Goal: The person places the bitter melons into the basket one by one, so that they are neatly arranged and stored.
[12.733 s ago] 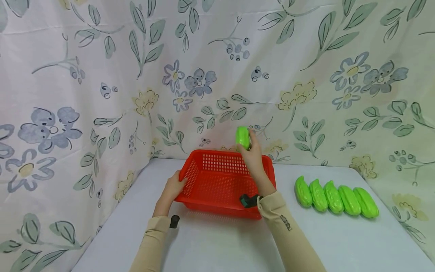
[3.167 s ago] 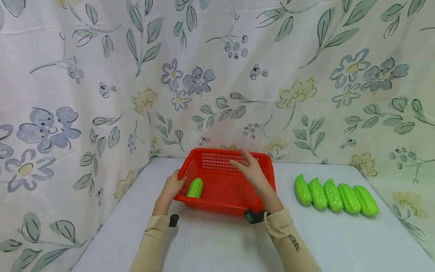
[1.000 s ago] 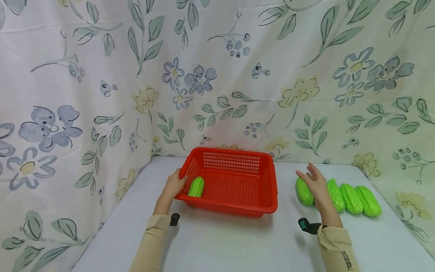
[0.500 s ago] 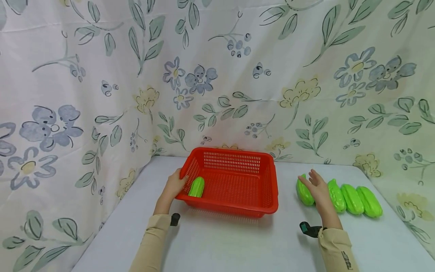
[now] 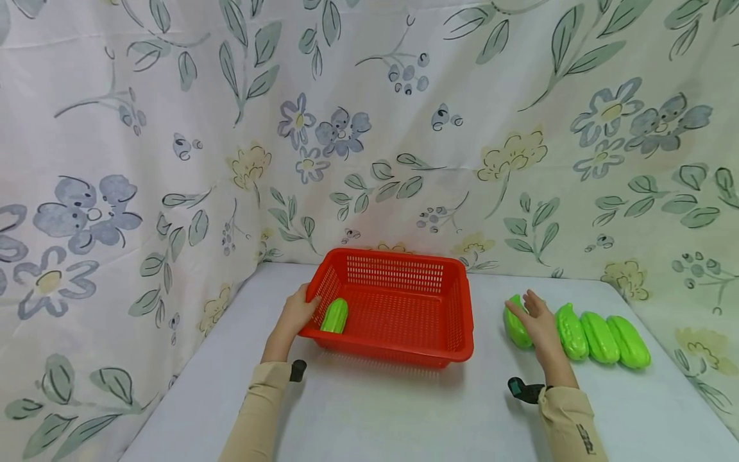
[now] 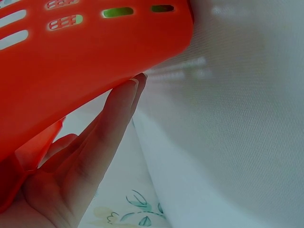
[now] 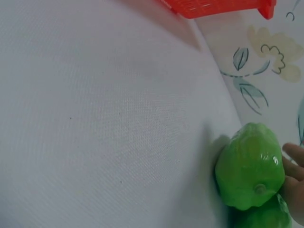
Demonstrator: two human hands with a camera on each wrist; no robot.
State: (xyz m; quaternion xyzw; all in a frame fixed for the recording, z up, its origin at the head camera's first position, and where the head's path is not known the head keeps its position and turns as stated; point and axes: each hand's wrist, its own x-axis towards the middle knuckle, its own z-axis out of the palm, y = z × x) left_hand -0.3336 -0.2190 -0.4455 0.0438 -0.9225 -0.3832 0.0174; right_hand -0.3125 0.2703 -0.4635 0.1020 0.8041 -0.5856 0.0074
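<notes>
My left hand [image 5: 297, 314] grips the left side of the red basket [image 5: 398, 321], thumb over the rim. In the left wrist view its fingers [image 6: 114, 114] lie along the basket's outer wall [image 6: 90, 61]. One green bitter melon [image 5: 335, 316] lies inside, near the left wall. My right hand [image 5: 543, 327], fingers spread and holding nothing, is over the left part of a row of similar melons on the right. It hides one melon behind it; the leftmost melon [image 5: 518, 335] shows beside the thumb. In the right wrist view, fingers [image 7: 297, 166] are right at the side of a melon [image 7: 249, 166].
Three more melons, the middle one [image 5: 600, 339] among them, lie side by side right of my right hand. The white table [image 5: 381, 410] runs back to a floral curtain [image 5: 369, 128], which also closes off both sides.
The melon earlier held above the basket now lies in it. My right hand has moved from the basket to the row on the right and sunk slightly. My left hand stays put.
</notes>
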